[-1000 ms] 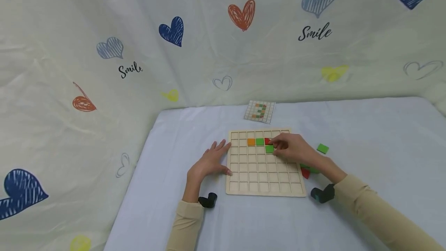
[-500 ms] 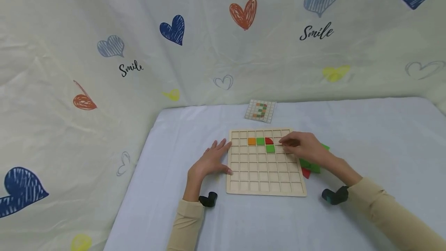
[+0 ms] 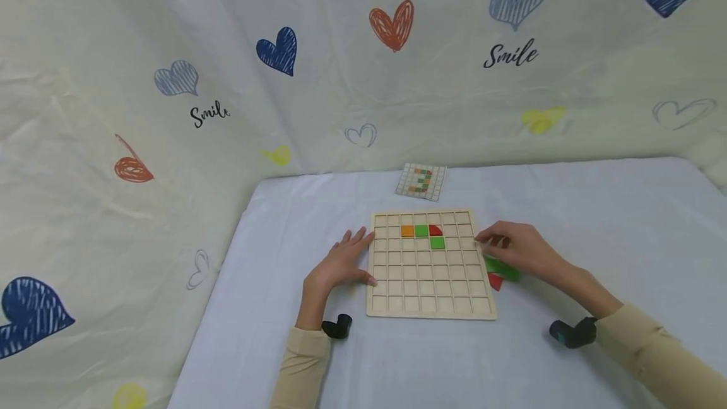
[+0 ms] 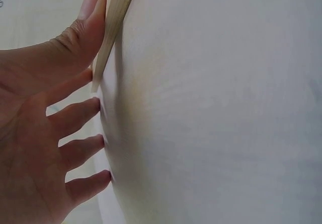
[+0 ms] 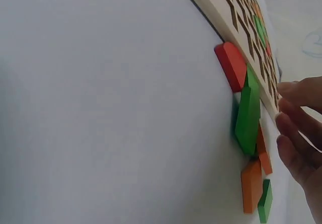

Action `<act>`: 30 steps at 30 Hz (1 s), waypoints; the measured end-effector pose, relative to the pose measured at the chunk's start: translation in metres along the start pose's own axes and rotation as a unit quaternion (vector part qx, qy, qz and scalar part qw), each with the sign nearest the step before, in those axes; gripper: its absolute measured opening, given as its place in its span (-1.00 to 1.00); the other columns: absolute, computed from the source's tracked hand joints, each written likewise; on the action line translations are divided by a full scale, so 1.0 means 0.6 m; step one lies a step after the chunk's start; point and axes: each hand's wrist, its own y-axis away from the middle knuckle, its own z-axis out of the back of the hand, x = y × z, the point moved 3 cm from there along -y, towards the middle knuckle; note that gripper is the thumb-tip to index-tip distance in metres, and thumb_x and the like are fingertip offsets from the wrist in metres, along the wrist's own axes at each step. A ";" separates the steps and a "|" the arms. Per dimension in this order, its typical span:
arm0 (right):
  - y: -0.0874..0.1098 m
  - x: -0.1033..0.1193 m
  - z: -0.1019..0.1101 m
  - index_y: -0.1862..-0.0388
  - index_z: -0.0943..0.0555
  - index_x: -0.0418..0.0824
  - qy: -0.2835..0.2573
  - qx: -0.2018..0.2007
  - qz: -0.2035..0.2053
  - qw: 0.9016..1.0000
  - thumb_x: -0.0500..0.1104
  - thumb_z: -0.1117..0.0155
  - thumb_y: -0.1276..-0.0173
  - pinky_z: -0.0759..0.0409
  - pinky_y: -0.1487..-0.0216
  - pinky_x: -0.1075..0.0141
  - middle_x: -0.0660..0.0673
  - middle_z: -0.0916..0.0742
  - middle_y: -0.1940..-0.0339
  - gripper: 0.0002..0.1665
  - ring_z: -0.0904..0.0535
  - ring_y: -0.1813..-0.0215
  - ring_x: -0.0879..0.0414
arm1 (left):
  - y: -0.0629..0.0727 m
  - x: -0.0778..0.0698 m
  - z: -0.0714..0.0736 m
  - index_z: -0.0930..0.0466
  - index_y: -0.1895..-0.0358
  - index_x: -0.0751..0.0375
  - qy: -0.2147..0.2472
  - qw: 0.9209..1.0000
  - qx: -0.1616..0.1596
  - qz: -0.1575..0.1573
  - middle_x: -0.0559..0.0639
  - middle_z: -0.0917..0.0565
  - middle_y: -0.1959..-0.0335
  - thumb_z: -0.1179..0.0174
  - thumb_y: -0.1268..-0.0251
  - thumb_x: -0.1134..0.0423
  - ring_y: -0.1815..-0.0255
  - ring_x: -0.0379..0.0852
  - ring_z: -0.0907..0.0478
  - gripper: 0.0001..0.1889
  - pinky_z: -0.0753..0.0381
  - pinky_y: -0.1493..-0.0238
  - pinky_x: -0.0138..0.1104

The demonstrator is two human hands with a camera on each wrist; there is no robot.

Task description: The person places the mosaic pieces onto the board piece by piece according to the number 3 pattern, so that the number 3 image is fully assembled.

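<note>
Board [image 3: 396, 272]: lying flat, carrying orange [image 3: 407, 231], green [image 3: 421, 231], red [image 3: 435, 230] in a row, second green [image 3: 437, 243] under red
Left hand [image 3: 341, 264]: resting spread on board's left edge, gripping nothing
Right hand [image 3: 519, 245]: hovering by board's right edge, fingers loosely bent, no tile showing
Loose tiles [image 3: 502, 269]: lying beside that edge
Card [image 3: 421, 182]: showing more tiles; top likely done, rest remaining

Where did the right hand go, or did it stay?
Yes: in the head view, the right hand moved right, from beside the red tile on the board to its right edge.
</note>
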 end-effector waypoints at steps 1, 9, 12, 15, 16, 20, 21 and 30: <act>0.004 -0.001 0.002 0.07 -0.77 -0.25 0.004 -0.002 0.000 1.000 -0.31 -0.42 -0.29 -0.62 0.25 0.41 -0.05 -0.80 0.19 -0.77 -0.63 0.23 0.14 | 0.000 0.000 -0.001 -0.10 -0.67 0.02 0.000 1.000 0.001 0.001 0.04 0.02 -0.72 -0.59 -0.06 0.12 -0.74 0.14 0.26 0.10 0.16 -0.69 0.11; 0.030 -0.018 0.012 0.14 -0.79 -0.20 0.029 -0.029 0.030 0.999 -0.37 -0.49 -0.19 -0.63 0.31 0.42 0.04 -0.79 0.28 -0.76 -0.57 0.33 0.32 | 0.000 0.000 -0.001 -0.09 -0.67 0.03 0.001 1.000 0.003 -0.003 0.05 0.03 -0.72 -0.58 -0.07 0.11 -0.74 0.15 0.26 0.10 0.16 -0.69 0.11; 0.037 -0.022 0.013 0.15 -0.79 -0.20 0.029 -0.037 0.040 0.998 -0.36 -0.52 -0.17 -0.65 0.28 0.42 0.02 -0.79 0.26 -0.76 -0.59 0.31 0.31 | -0.001 0.001 -0.001 -0.10 -0.67 0.04 0.000 1.000 0.001 -0.003 0.05 0.02 -0.72 -0.58 -0.06 0.11 -0.74 0.16 0.25 0.10 0.17 -0.69 0.11; 0.041 -0.025 0.011 0.16 -0.80 -0.19 0.035 -0.041 0.052 0.997 -0.36 -0.53 -0.18 -0.67 0.26 0.41 0.02 -0.80 0.24 -0.76 -0.60 0.27 0.27 | -0.002 0.002 -0.001 -0.10 -0.67 0.02 0.003 1.000 0.000 0.000 0.04 0.02 -0.72 -0.59 -0.06 0.11 -0.74 0.14 0.26 0.11 0.17 -0.70 0.09; 0.041 -0.026 0.010 0.16 -0.80 -0.19 0.038 -0.041 0.055 0.997 -0.36 -0.53 -0.17 -0.67 0.25 0.41 0.01 -0.80 0.23 -0.76 -0.60 0.26 0.26 | -0.002 0.003 -0.001 -0.10 -0.67 0.02 0.004 1.000 -0.001 0.000 0.04 0.02 -0.72 -0.59 -0.05 0.11 -0.74 0.14 0.26 0.11 0.18 -0.70 0.09; 0.043 -0.030 0.010 0.15 -0.80 -0.19 0.051 -0.045 0.052 0.996 -0.38 -0.53 -0.15 -0.67 0.26 0.41 0.00 -0.78 0.21 -0.74 -0.58 0.25 0.24 | 0.000 0.002 -0.002 -0.11 -0.66 0.02 0.010 1.000 -0.002 -0.001 0.04 0.02 -0.72 -0.59 -0.04 0.13 -0.74 0.14 0.26 0.11 0.18 -0.70 0.09; 0.043 -0.031 0.010 0.15 -0.80 -0.20 0.055 -0.044 0.048 0.996 -0.38 -0.54 -0.15 -0.67 0.25 0.40 0.00 -0.78 0.21 -0.73 -0.58 0.25 0.23 | 0.000 0.002 -0.002 -0.11 -0.66 0.02 0.011 1.000 -0.002 -0.001 0.04 0.02 -0.72 -0.59 -0.04 0.13 -0.74 0.14 0.26 0.11 0.18 -0.70 0.09; 0.043 -0.030 0.012 0.13 -0.78 -0.32 0.077 -0.031 0.026 0.996 -0.40 -0.57 -0.10 -0.67 0.25 0.34 -0.10 -0.75 0.22 -0.69 -0.58 0.26 0.11 | 0.000 0.000 0.000 -0.10 -0.66 0.01 0.002 1.000 -0.003 0.000 0.04 0.02 -0.72 -0.59 -0.06 0.12 -0.74 0.14 0.25 0.10 0.17 -0.70 0.09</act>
